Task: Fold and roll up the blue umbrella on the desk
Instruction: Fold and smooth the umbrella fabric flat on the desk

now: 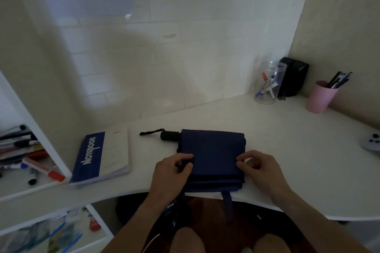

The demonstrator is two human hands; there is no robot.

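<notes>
Your umbrella (213,150) lies folded flat on the table (287,150) right in front of you, its black handle (169,135) pointing left with the wrist loop (151,132) trailing beyond it, and its strap (227,203) hanging over the table's near edge. Your left hand (172,174) grips the cloth's left edge, fingers curled round it. Your right hand (259,168) pinches the cloth at its right side with bent fingertips. A notebook (101,156) lies to the left, apart from the umbrella. Far right stand a clear jar (269,82) of markers and a pink cup (319,97) of pens.
</notes>
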